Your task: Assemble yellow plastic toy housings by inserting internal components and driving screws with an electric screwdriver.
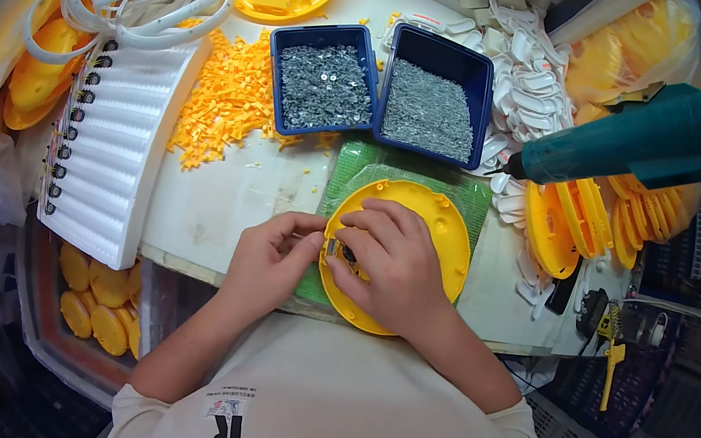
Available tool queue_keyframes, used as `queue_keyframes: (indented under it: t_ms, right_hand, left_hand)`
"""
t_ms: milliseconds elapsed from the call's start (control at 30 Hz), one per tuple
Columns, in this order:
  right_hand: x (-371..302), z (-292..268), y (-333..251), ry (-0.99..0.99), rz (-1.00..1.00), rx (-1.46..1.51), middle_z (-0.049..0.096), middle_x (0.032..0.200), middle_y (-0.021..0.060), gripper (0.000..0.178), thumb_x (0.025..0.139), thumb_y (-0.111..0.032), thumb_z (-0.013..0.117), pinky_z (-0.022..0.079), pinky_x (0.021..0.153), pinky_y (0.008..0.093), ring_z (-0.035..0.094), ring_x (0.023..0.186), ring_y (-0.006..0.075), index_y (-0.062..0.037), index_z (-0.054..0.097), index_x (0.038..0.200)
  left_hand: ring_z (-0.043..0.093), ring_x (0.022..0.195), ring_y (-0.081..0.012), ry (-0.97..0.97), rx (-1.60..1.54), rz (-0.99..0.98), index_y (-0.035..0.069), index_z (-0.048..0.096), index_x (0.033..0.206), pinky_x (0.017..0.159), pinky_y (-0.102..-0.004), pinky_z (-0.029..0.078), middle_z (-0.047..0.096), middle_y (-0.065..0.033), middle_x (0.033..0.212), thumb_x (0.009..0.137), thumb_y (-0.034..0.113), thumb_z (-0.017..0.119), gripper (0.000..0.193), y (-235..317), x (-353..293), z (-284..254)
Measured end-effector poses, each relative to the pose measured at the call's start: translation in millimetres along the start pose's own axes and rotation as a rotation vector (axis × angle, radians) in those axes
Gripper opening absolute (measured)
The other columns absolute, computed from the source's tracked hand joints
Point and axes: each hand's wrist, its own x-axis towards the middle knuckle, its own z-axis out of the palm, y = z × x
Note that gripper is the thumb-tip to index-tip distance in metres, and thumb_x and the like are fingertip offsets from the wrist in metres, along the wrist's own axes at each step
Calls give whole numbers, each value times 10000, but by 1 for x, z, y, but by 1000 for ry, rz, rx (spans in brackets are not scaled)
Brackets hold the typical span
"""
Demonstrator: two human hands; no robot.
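Observation:
A round yellow plastic shell (440,261) lies on a green mat (364,164) before me. My right hand (393,267) reaches over its left half, with curled fingers and thumb around a small dark part (348,254) near the shell's left rim. My left hand (272,260) is at that same rim, thumb and forefinger drawn together. Whatever lies between the left fingertips is too small to make out. Beyond the mat stand two blue bins, the left one (324,36) holding small metal pieces and the right one (442,57) thin metal screws or pins.
A teal electric screwdriver (638,141) juts in from the right. Small yellow pieces (229,90) are heaped beside a white foam tray (120,137) at left. White curved parts (528,82) and stacked yellow shells (560,225) crowd the right side. White rings (137,32) top the tray.

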Motion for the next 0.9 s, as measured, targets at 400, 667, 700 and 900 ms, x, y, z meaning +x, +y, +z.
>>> queue_keyframes:
  t_ms: [400, 667, 700, 900]
  right_hand:
    - [-1, -2, 1, -11, -17, -1, 696, 1135, 79, 306, 761, -186, 852, 533, 958, 444, 644, 1161, 312, -58, 719, 1005]
    - [-12, -30, 19, 20, 82, 135, 688, 1225, 126, 433, 789, -233, 830, 495, 1033, 475, 624, 1195, 351, -39, 728, 1163]
    - [-20, -41, 24, 10, 90, 35, 685, 1233, 131, 461, 787, -242, 823, 494, 1035, 476, 621, 1200, 353, -38, 724, 1188]
    - [-54, -40, 28, -60, 113, -162, 682, 1283, 107, 536, 827, -332, 782, 476, 1058, 489, 588, 1248, 368, -37, 705, 1268]
  left_hand:
    - [685, 835, -76, -16, -51, -51, -18, 702, 1230, 707, -213, 533, 752, -44, 982, 1014, 81, 661, 241, 0, -1, 0]
    - [670, 996, -152, 0, 249, 212, 18, 656, 1251, 820, -291, 533, 727, -69, 1106, 929, -12, 685, 325, 8, 2, 2]
    - [668, 1100, -192, 16, 370, 368, 29, 647, 1257, 877, -324, 529, 726, -65, 1104, 905, -32, 685, 359, 12, 4, 4]
    - [623, 1230, -368, -247, 768, 814, 82, 704, 1170, 1065, -456, 452, 733, -84, 1182, 741, -106, 651, 471, 24, 19, -2]
